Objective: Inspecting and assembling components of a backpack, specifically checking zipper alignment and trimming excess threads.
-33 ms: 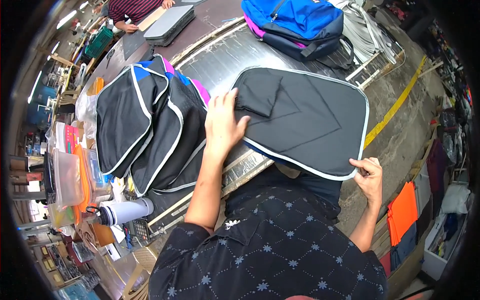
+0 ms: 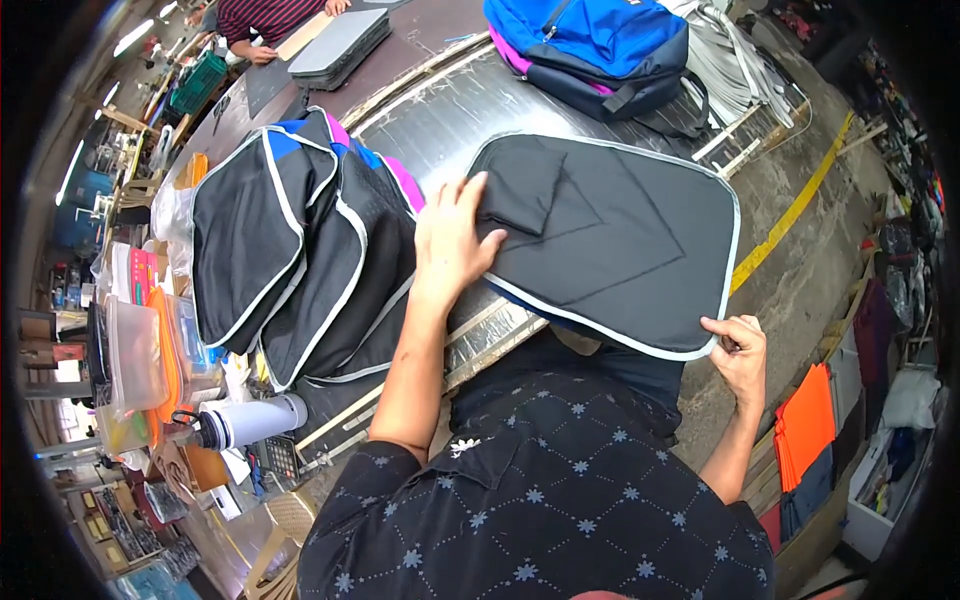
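A black padded fabric panel (image 2: pixel 640 215) with light grey bound edges lies across the table edge in front of me. Pen-like lines and a small folded black patch (image 2: pixel 518 188) show on its face. My left hand (image 2: pixel 452 238) rests at the panel's left end, fingers stretched out and thumb apart. At the near right corner, my right hand (image 2: pixel 738 350) pinches the bound edge between thumb and curled fingers. Left of the panel stand unfinished black bag pieces (image 2: pixel 340 250) with grey binding and blue and pink parts.
A blue, black and pink backpack (image 2: pixel 600 60) sits at the far side, beside white strips (image 2: pixel 730 65). A white bottle (image 2: pixel 255 422) lies near a calculator (image 2: pixel 276 462) at left. Across the table, a person's hand (image 2: pixel 262 54) is near stacked grey sheets (image 2: pixel 340 48).
My left hand has slid very slightly to the right along the panel's left end. My right hand keeps its pinch on the corner.
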Demonstrator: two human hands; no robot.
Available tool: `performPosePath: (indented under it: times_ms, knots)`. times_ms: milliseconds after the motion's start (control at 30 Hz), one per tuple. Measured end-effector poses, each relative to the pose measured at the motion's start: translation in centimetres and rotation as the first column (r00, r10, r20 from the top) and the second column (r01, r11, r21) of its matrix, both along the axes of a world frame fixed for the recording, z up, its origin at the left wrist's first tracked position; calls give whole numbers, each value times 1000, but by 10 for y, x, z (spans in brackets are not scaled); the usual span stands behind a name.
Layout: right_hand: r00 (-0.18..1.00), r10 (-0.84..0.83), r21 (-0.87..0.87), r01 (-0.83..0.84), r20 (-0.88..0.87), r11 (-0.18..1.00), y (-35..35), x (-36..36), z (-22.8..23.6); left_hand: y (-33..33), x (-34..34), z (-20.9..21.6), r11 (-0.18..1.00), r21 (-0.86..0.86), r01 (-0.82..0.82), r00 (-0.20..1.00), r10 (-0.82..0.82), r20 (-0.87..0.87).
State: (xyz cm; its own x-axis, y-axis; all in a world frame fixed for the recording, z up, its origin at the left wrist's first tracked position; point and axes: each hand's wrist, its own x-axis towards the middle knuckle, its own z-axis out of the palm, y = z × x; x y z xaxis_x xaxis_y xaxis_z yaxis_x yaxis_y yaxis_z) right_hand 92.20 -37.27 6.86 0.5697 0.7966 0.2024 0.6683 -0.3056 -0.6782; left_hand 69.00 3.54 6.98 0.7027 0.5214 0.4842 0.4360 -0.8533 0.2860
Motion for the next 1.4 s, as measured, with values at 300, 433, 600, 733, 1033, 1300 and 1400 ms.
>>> performPosePath:
  times_ms: [300, 433, 600, 733, 1033, 1300, 1400]
  knots:
    - [997, -69, -31, 70, 16, 997, -21, 10, -8, 81, 28, -37, 215, -885, 412, 664, 594, 454]
    - [997, -78, -27, 77, -6, 997, -25, 14, -15, 93, 16, -72, 5, -751, 661, 551, 676, 490]
    - [995, -97, -23, 97, 2, 995, -27, 18, -22, 94, 15, -84, -28, -737, 676, 551, 684, 479]
    - [993, -117, -13, 117, -17, 993, -25, 17, -26, 83, 20, -83, 161, -773, 613, 504, 673, 540]
    - [945, -147, -300, 55, -292, 952, -22, 16, 9, 43, 37, -54, 205, -912, 355, 687, 605, 403]
    - [963, -5, 248, 74, -268, 966, 96, 5, 48, 24, 32, -31, -222, -737, 638, 671, 629, 392]
    - [971, 233, 300, -210, -44, 931, 180, -28, 53, 5, 31, -14, -212, -716, 665, 652, 633, 418]
